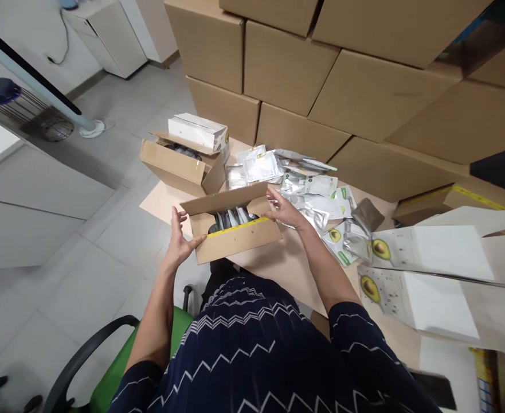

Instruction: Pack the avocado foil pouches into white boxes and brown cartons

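Observation:
Between my two hands is an open cardboard box [239, 240], tilted toward me over the near table edge. Yellow tape runs along its front rim, and its flaps stand up. Dark and silvery flat packets [234, 218] are lined up on edge inside. My left hand [180, 238] holds the box's left end, thumb at the front corner and fingers spread behind the side flap. At the right end, my right hand [283, 207] grips the flap and front corner between thumb and fingers. The box hides the undersides of the fingers in part.
Silver and white pouches [316, 186] lie piled beyond and right of the box. Another open carton [175, 163] and a white box [198, 131] stand at the back left. Stacked cartons [286, 69] wall the rear. Avocado-printed cartons [441, 252] lie right; a green chair [118, 373] is left.

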Available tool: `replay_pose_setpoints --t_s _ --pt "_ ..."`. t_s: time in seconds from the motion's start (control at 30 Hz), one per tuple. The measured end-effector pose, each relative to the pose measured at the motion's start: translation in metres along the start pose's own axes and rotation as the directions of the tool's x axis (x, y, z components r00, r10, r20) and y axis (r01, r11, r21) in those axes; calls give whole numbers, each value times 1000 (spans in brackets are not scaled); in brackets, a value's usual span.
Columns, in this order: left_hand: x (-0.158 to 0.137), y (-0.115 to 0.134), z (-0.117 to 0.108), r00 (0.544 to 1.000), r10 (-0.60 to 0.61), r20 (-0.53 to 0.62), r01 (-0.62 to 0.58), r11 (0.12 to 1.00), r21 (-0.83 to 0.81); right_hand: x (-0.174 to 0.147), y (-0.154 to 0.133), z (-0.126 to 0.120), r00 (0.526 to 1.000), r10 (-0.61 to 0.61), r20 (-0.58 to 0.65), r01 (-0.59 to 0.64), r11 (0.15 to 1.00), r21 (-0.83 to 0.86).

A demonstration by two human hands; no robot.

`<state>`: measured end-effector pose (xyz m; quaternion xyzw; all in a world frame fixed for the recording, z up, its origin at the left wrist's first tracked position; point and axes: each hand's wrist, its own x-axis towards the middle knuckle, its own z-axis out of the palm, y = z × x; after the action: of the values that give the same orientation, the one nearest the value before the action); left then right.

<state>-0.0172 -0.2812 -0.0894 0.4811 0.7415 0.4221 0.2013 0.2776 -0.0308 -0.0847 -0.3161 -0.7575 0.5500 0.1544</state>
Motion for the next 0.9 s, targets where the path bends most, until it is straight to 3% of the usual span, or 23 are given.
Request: replay_pose_setpoints --t_s 0.17,0.27,0.33,0.4,0.5,0.6,0.73,0.9 --pt "-11 4 -1 987 160 5 -157 968 195 -24 6 -7 996 -82 19 83 996 -20" --pt "-19 7 0 978 194 70 -206 937 283 -39 9 -1 996 -59 59 61 998 -34" --pt "-25 9 4 975 203 96 -221 936 275 -47 10 9 1000 -19 24 20 999 -31" --pt "-30 11 11 982 179 64 -189 960 207 -52 9 21 999 21 -50 -21 1000 -10" --pt "-31 16 27 993 65 -94 -55 993 105 -54 9 36 983 56 -175 -49 998 42" --pt "-25 19 42 972 -61 -227 88 990 109 -50 10 41 971 54 -233 -31 994 101" --pt "-17 20 48 971 -144 -188 173 974 147 -36 8 38 968 42 -249 -23 997 76" --pt "-12 15 31 976 -142 -164 170 971 169 -31 -10 55 959 35 -283 -87 981 -172"
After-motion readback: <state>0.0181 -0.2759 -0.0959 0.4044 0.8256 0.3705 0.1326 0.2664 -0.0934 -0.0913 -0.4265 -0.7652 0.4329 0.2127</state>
